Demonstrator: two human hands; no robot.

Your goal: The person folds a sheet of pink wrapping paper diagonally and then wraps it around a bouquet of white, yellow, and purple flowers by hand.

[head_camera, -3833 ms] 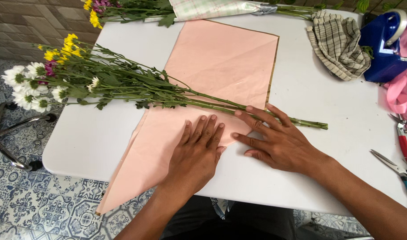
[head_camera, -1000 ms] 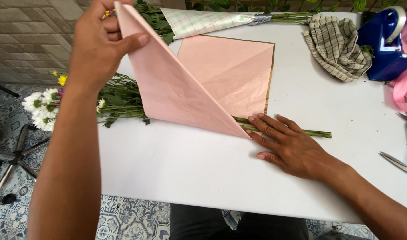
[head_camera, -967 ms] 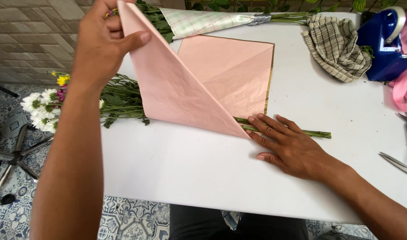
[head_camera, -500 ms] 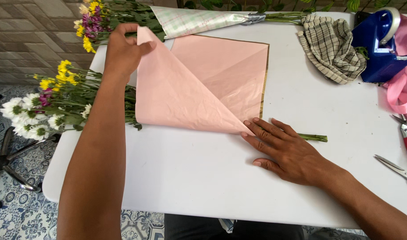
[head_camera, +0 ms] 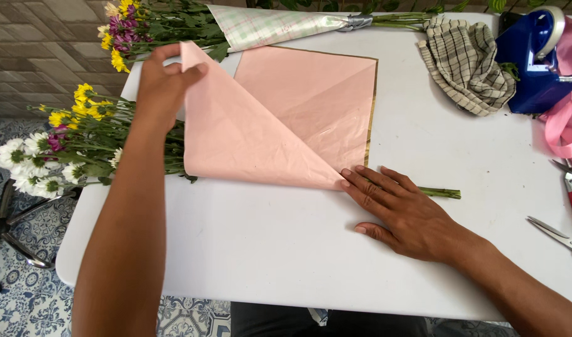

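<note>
on white table point(head_camera: 248, 249), left hand point(head_camera: 161, 87) pinching pink paper point(head_camera: 248, 134) corner, right hand point(head_camera: 401, 209) flat, open, pressing fold edge beside stems point(head_camera: 439, 192)

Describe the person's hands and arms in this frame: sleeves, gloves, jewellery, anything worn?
Both hands are bare: no gloves, rings, watch or bands visible on the left hand or the right hand. Both forearms are uncovered as far as the frame shows, with no sleeve edge in view. Fingernails look short and unpainted.
</note>
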